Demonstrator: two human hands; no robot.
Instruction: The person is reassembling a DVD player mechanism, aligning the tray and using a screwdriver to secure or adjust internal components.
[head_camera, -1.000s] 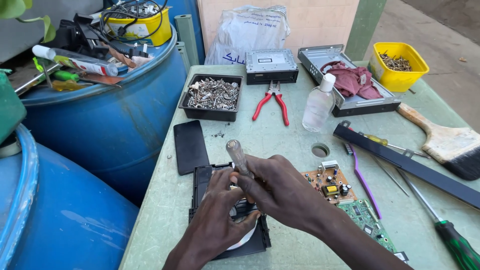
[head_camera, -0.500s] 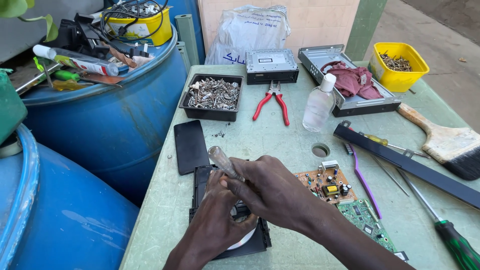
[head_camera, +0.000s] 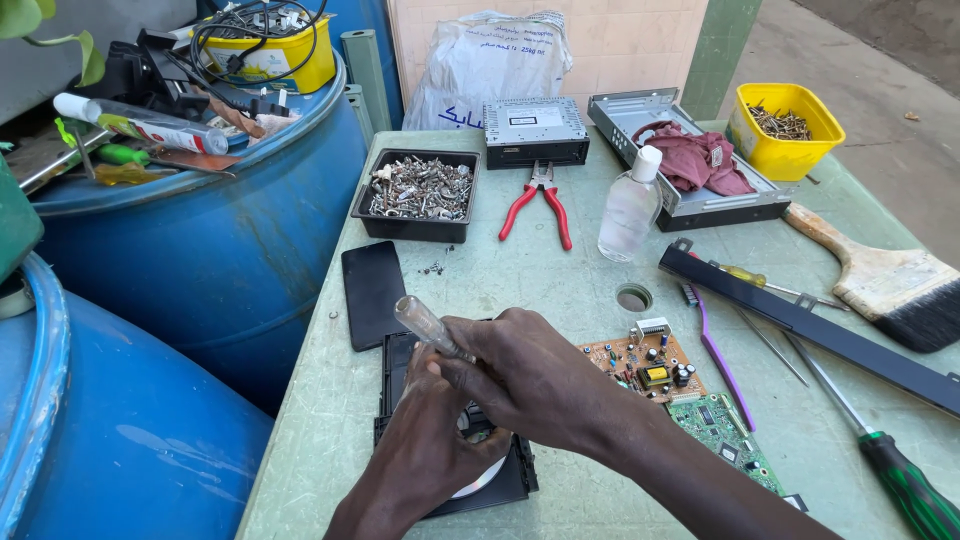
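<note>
while the clear-handled screwdriver (head_camera: 425, 326) now leans further left than 1 second ago, the right hand (head_camera: 525, 375) grips it, working it in the black disc drive (head_camera: 470, 470) on the counter (head_camera: 560, 280); the left hand (head_camera: 430, 440) steadies the drive.

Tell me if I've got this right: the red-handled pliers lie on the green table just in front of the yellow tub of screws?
Not quite. In the head view the red-handled pliers lie on the green table in front of the grey metal box; the yellow tub of screws stands far off, near the table's corner.
</note>
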